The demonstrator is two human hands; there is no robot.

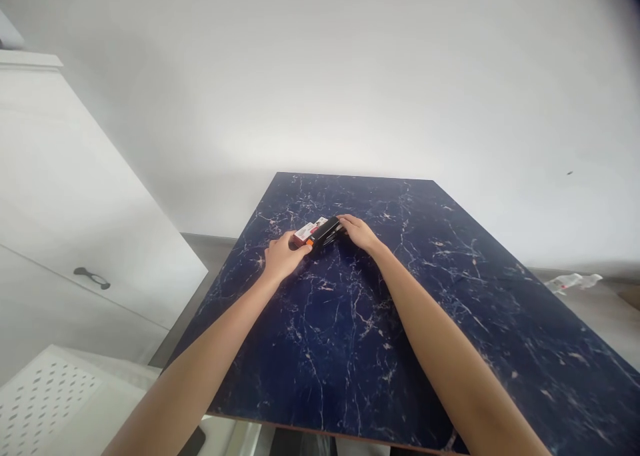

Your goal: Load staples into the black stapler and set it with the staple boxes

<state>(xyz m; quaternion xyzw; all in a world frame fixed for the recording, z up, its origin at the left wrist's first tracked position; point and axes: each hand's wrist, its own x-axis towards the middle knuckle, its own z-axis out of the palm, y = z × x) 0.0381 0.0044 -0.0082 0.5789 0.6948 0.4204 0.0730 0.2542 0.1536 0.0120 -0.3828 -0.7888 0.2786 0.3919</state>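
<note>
Navy marbled tabletop (345,349) below, our left hand (281,256) closed around carton (305,233) and black case (325,230), probably steadying both; our right hand (359,232) half-curled at the case's far end, hold unclear.

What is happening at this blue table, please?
Someone is handling a black object at the blue marbled table. The left hand grips one end of the object, with a white-and-red box right beside it; the right hand touches the other end. What exactly the black object is, I cannot tell.
</note>
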